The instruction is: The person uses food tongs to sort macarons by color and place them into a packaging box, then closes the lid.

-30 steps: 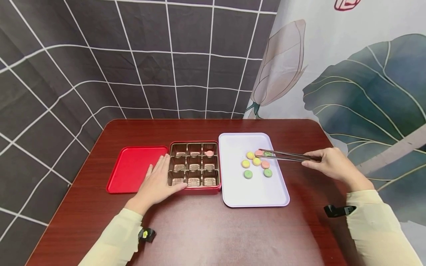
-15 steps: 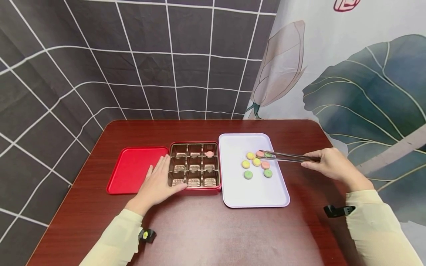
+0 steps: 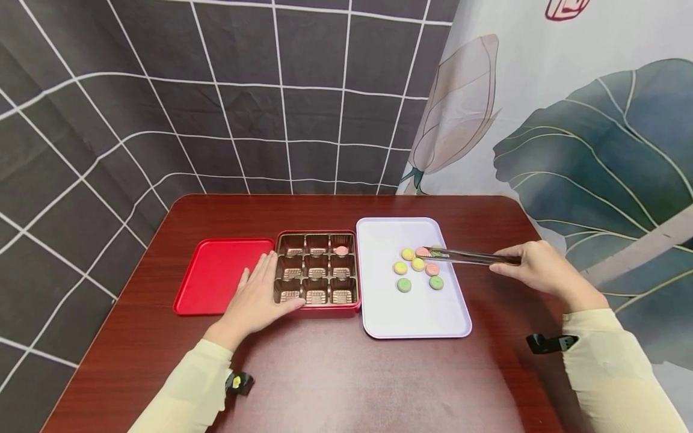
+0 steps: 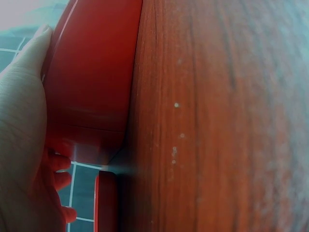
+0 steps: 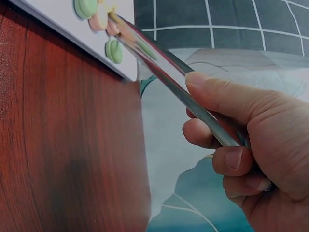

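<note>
Head view: both hands are working on a dark red wooden table (image 3: pixel 335 373), well apart from each other.
Right hand: the right hand (image 3: pixel 533 267) has its fingers curled round the back end of a pair of long shiny metal tongs (image 3: pixel 471 257), pinched between thumb and forefinger in the right wrist view, a grip that keeps the tips steady.
Tongs tips: they reach left over a white rectangular plastic tray (image 3: pixel 411 313) and close in on a green round sweet (image 3: pixel 436 249) at the far right of the cluster; whether it is gripped yet cannot be told.
Left hand: the left hand (image 3: pixel 257 297) lies flat with straight fingers against the near left corner of a red tin box with a brown nine-cell insert (image 3: pixel 317 269), apparently bracing it so it does not slide; the left wrist view shows the palm against the red wall.
Sweets on the tray: seven in all, three yellow, two pink and two green, bunched close together, plus the green one at the tongs.
Box cells: nine, with one pink round sweet (image 3: pixel 341 249) in the far right cell; the other eight hold nothing.
Lid: one flat red rectangular lid (image 3: pixel 219 273) lies just beside the box on its left, out of the way.
</note>
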Demonstrator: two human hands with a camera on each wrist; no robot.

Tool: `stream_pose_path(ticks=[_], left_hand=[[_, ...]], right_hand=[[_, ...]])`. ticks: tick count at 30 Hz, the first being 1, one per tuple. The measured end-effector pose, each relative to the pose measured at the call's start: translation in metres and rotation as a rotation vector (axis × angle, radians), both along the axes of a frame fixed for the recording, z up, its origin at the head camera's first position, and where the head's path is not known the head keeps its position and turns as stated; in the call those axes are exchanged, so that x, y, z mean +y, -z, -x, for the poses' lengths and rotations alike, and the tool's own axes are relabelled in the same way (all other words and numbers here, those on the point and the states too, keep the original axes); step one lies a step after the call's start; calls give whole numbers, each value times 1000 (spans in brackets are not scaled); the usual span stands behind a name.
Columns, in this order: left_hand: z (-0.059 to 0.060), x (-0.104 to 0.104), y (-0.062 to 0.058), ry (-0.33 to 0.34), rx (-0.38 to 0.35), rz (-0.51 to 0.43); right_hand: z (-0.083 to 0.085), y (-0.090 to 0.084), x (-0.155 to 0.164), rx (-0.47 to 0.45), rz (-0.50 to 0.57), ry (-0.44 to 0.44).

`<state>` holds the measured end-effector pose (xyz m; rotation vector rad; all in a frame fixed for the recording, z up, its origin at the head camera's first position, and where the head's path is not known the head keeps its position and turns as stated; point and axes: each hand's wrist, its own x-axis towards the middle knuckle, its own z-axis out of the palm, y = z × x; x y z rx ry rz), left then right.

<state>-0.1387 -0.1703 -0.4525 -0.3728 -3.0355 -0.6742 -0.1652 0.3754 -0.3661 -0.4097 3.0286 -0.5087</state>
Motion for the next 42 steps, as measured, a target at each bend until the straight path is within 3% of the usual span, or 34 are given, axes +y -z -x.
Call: stream_pose_path(ticks=[10,21,35,42], left_hand=[[0,0,0,2,-2,-1],[1,-2,1,4,-1,6],[1,-1,0,4,-8,7],[0,-1,0,5,-9,9]], right_hand=[[-1,0,0,-8,23,16],[0,-6,-5,112,37,-18],[3,-15,-31,101,123,-34],[9,-21,-48,100,151,-88]])
